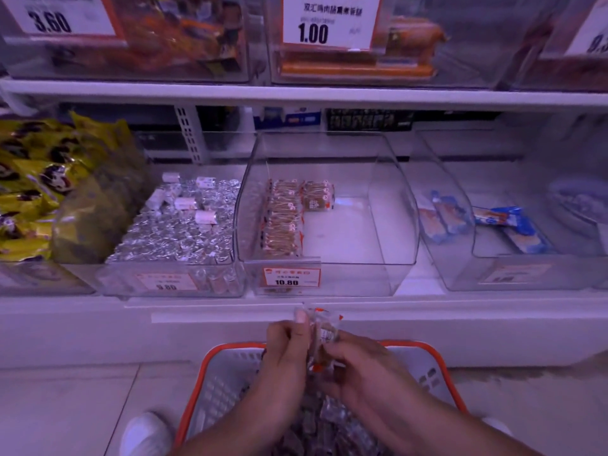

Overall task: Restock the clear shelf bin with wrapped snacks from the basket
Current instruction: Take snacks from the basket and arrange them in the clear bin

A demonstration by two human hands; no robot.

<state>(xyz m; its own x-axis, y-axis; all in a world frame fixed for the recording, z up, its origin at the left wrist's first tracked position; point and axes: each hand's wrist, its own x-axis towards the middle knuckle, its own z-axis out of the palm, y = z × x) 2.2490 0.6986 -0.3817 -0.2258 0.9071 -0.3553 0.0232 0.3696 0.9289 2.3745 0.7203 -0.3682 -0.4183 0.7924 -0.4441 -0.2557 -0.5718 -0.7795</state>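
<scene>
Both hands' grip (320, 348) around snacks (320, 330)

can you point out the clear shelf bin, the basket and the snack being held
clear shelf bin (393, 205): head view, bare right wall.
basket (210, 363): head view, orange rim at left.
wrapped snack (324, 334): head view, wrapper showing between the hands.

Both forearms (230, 432) are bare, with no sleeves showing. A white shoe (144, 432) covers the left foot.

Clear shelf bin (388, 179) on shelf; snacks (283, 218) along its left wall; basket (210, 360) on floor before it.
</scene>
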